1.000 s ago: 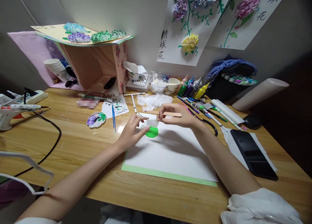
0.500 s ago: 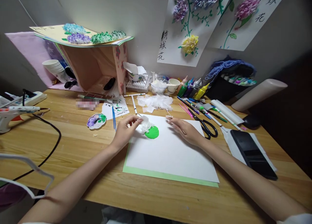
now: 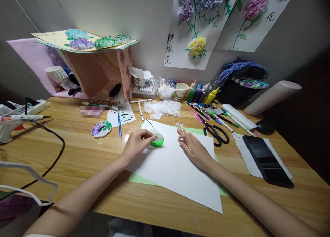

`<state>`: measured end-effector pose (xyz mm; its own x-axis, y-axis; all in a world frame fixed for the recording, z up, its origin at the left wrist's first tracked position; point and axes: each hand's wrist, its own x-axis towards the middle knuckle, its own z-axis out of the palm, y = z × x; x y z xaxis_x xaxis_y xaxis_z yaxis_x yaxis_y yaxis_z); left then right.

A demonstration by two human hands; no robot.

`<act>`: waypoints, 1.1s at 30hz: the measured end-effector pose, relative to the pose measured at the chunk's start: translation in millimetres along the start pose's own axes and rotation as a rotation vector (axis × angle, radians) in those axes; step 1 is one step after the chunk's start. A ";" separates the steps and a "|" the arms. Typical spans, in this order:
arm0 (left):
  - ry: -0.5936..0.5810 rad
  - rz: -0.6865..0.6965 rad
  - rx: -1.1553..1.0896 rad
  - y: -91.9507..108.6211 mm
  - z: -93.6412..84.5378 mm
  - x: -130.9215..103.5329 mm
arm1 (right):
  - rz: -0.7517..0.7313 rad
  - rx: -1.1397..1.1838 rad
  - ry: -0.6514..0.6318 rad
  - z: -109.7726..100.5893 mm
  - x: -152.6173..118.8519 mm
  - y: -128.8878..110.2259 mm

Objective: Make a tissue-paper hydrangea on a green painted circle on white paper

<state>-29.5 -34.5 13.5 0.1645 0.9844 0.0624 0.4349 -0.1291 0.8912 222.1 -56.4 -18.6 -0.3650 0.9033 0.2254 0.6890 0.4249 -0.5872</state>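
My left hand (image 3: 136,145) pinches a small piece of white tissue paper (image 3: 159,138) between thumb and fingers, over a bright green round patch (image 3: 156,144). Part of that patch and the crumpled white tissue behind it are hidden. Both are on a white sheet of paper (image 3: 177,175), which lies askew on a light green sheet (image 3: 141,179). My right hand (image 3: 197,149) rests on the right side of the white sheet. A thin wooden stick (image 3: 190,147) is held among its fingers.
Torn white tissue pieces (image 3: 165,107) lie behind the sheet. Black-handled scissors (image 3: 219,134) and a phone (image 3: 266,161) are to the right. At left are a paint palette (image 3: 101,128), blue brushes (image 3: 120,125) and a glue gun (image 3: 18,122) with its black cord. Paint bottles (image 3: 211,96) stand behind.
The white sheet has turned clockwise over the green one. My left hand has brought the tissue piece down over the green patch. My right hand has settled flatter on the sheet.
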 end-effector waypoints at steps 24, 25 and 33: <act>0.103 0.149 0.505 3.6 12.5 1.4 | -0.213 0.557 0.378 29.6 31.7 -21.7; 0.103 0.150 0.504 3.2 12.8 2.2 | -0.235 0.514 0.350 29.7 32.2 -22.1; 0.107 0.125 0.452 1.3 8.7 4.9 | -0.354 0.413 0.317 28.3 36.5 -26.6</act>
<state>-20.4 -30.9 11.1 0.1588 0.9616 0.2237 0.7629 -0.2633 0.5905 172.7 -36.4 -16.8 -0.2797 0.7125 0.6435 0.2386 0.7008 -0.6722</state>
